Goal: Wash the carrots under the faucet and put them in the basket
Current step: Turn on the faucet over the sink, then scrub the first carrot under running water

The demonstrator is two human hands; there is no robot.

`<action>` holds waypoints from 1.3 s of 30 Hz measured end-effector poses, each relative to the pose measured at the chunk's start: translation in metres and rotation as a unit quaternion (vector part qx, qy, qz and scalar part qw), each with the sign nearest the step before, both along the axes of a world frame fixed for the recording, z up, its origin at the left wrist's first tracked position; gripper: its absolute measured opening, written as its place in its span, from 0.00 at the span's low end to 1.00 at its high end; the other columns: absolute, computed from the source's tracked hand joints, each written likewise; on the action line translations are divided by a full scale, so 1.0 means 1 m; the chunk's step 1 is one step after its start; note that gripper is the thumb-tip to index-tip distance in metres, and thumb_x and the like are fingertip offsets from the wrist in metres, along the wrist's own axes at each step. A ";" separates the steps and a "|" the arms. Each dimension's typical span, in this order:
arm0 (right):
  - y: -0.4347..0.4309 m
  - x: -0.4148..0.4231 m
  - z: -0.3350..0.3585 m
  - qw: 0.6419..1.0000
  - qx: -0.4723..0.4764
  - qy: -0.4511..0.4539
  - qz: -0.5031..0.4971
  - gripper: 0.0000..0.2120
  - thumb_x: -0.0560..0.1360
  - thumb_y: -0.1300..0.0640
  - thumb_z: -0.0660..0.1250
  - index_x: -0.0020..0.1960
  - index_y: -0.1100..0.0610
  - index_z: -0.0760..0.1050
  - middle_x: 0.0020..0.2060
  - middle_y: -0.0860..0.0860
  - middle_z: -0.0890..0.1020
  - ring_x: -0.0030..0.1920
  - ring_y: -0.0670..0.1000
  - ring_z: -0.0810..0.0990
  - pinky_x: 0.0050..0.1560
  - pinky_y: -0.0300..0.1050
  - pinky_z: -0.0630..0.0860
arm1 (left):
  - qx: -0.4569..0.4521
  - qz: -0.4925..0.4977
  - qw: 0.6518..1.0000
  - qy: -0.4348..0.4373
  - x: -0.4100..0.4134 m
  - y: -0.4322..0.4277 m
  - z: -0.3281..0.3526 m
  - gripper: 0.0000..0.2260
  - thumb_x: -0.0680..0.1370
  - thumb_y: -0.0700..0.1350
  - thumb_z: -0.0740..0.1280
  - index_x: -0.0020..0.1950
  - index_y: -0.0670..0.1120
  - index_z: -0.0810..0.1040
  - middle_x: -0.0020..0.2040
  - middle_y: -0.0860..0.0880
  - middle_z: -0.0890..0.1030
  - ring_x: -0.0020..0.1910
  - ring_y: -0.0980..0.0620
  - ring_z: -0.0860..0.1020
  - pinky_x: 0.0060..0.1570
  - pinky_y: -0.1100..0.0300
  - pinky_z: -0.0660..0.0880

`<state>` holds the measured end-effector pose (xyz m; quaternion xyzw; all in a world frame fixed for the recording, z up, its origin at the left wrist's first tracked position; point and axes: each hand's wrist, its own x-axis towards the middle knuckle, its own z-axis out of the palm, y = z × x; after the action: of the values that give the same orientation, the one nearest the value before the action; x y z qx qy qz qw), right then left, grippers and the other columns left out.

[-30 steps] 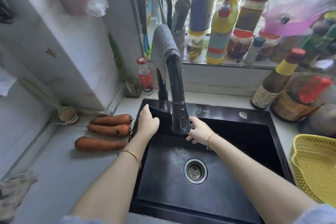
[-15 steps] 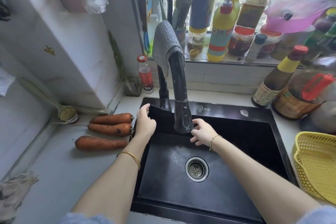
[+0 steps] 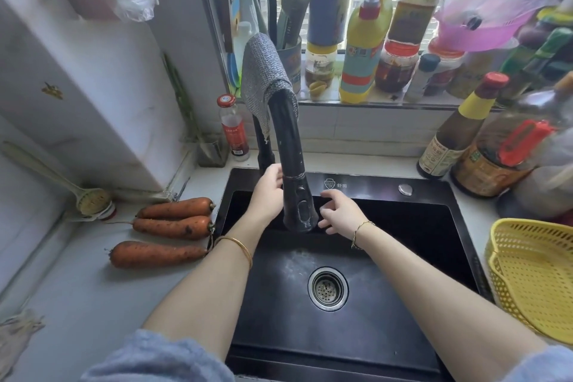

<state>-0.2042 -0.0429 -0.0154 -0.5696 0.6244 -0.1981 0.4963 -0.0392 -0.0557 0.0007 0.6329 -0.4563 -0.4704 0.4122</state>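
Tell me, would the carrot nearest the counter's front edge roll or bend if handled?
The nearest carrot looks thick and straight, so it would probably stay stiff when lifted. Rounded and tapered, it may roll in a curve if pushed sideways. Soil specks on its skin suggest a gritty, unslippery grip.

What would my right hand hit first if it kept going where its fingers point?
Probably the faucet head: the right hand, held open, points left at it from close by, though depth is unclear, so it might pass behind.
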 end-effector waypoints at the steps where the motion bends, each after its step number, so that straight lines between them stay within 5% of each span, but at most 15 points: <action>1: -0.002 -0.001 0.001 1.000 -0.014 0.009 0.009 0.24 0.77 0.68 0.55 0.72 0.58 0.63 0.52 0.55 0.74 0.44 0.55 0.79 0.46 0.50 0.78 | 0.000 -0.018 1.000 -0.004 0.003 -0.003 0.000 0.09 0.82 0.34 0.58 0.60 0.41 0.73 0.55 0.47 0.79 0.68 0.39 0.72 0.71 0.44 0.66; 5: -0.019 0.005 -0.004 0.991 -0.080 0.054 0.093 0.32 0.75 0.66 0.59 0.77 0.52 0.58 0.70 0.52 0.67 0.50 0.49 0.73 0.64 0.54 0.73 | 0.007 -0.123 0.988 -0.096 0.017 -0.012 0.001 0.17 0.80 0.31 0.59 0.61 0.52 0.72 0.56 0.55 0.77 0.66 0.50 0.73 0.67 0.55 0.68; 9: -0.066 0.012 -0.081 0.979 -0.113 0.076 0.154 0.33 0.72 0.59 0.60 0.73 0.39 0.59 0.70 0.45 0.69 0.64 0.48 0.75 0.62 0.53 0.75 | 0.019 -0.154 0.970 -0.187 0.028 -0.005 -0.007 0.24 0.80 0.33 0.59 0.72 0.54 0.71 0.68 0.56 0.74 0.70 0.56 0.69 0.62 0.62 0.64; 13: -0.060 0.012 -0.079 0.982 -0.115 0.086 0.122 0.32 0.73 0.62 0.60 0.73 0.43 0.61 0.70 0.48 0.71 0.65 0.54 0.75 0.64 0.54 0.74 | 0.039 -0.151 0.959 -0.238 0.038 0.007 -0.013 0.24 0.78 0.33 0.58 0.70 0.54 0.70 0.55 0.60 0.80 0.67 0.51 0.71 0.60 0.55 0.70; 18: -0.011 0.001 -0.021 0.984 -0.086 0.121 0.094 0.30 0.74 0.70 0.56 0.75 0.56 0.61 0.70 0.57 0.69 0.62 0.52 0.75 0.67 0.47 0.67 | 0.027 -0.167 0.946 -0.278 0.034 0.022 -0.014 0.27 0.75 0.32 0.57 0.68 0.57 0.68 0.63 0.56 0.79 0.67 0.44 0.72 0.65 0.46 0.70; 21: 0.020 -0.009 -0.014 0.983 -0.036 0.161 0.085 0.27 0.75 0.71 0.55 0.74 0.59 0.63 0.68 0.59 0.71 0.67 0.56 0.71 0.63 0.44 0.68 | -0.013 -0.104 0.967 -0.231 0.033 0.049 -0.021 0.38 0.69 0.28 0.53 0.73 0.58 0.66 0.67 0.59 0.76 0.71 0.53 0.68 0.70 0.52 0.66; 23: 0.043 -0.011 -0.024 0.974 0.021 0.198 0.109 0.24 0.76 0.69 0.55 0.72 0.59 0.65 0.66 0.59 0.73 0.60 0.56 0.74 0.55 0.42 0.72 | -0.032 -0.044 0.966 -0.254 0.034 0.079 -0.027 0.34 0.72 0.27 0.54 0.74 0.52 0.68 0.67 0.55 0.77 0.70 0.55 0.68 0.68 0.61 0.63; 27: 0.079 -0.001 -0.042 0.906 0.132 0.302 0.266 0.18 0.78 0.65 0.56 0.66 0.63 0.72 0.51 0.57 0.76 0.47 0.53 0.73 0.23 0.32 0.68 | -0.065 0.005 0.911 -0.406 0.061 0.130 -0.049 0.18 0.76 0.34 0.65 0.66 0.44 0.77 0.60 0.45 0.80 0.63 0.44 0.73 0.63 0.52 0.69; 32: 0.102 0.019 -0.064 0.862 0.179 0.364 0.305 0.18 0.79 0.67 0.54 0.67 0.64 0.71 0.45 0.53 0.76 0.31 0.51 0.67 0.25 0.39 0.63 | -0.006 0.068 0.812 -0.580 0.111 0.157 -0.063 0.14 0.70 0.41 0.76 0.54 0.42 0.81 0.51 0.42 0.80 0.52 0.38 0.76 0.48 0.46 0.73; 34: 0.109 0.024 -0.071 0.854 0.201 0.385 0.285 0.10 0.78 0.69 0.54 0.53 0.65 0.74 0.39 0.54 0.72 0.31 0.50 0.66 0.25 0.40 0.64 | 0.003 0.063 0.782 -0.620 0.131 0.158 -0.064 0.14 0.70 0.42 0.77 0.53 0.42 0.80 0.52 0.42 0.80 0.52 0.38 0.75 0.48 0.46 0.72; 36: 0.116 0.032 -0.070 0.864 0.214 0.394 0.230 0.12 0.78 0.69 0.55 0.37 0.61 0.66 0.33 0.53 0.66 0.30 0.49 0.64 0.25 0.38 0.62 | 0.017 0.048 0.759 -0.649 0.149 0.152 -0.066 0.16 0.70 0.43 0.77 0.54 0.41 0.80 0.53 0.42 0.79 0.54 0.38 0.75 0.49 0.46 0.71; 39: 0.123 0.045 -0.073 0.889 0.202 0.363 0.191 0.10 0.80 0.66 0.53 0.41 0.60 0.66 0.32 0.53 0.64 0.30 0.48 0.62 0.28 0.37 0.62 | 0.019 0.012 0.729 -0.684 0.167 0.142 -0.072 0.16 0.67 0.43 0.78 0.51 0.42 0.79 0.50 0.42 0.80 0.52 0.39 0.76 0.48 0.48 0.72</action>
<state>-0.1594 0.0801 -0.0880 -0.5976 0.6670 0.2511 0.3674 0.1281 0.0860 -0.0712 0.7963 -0.5983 0.0869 -0.0181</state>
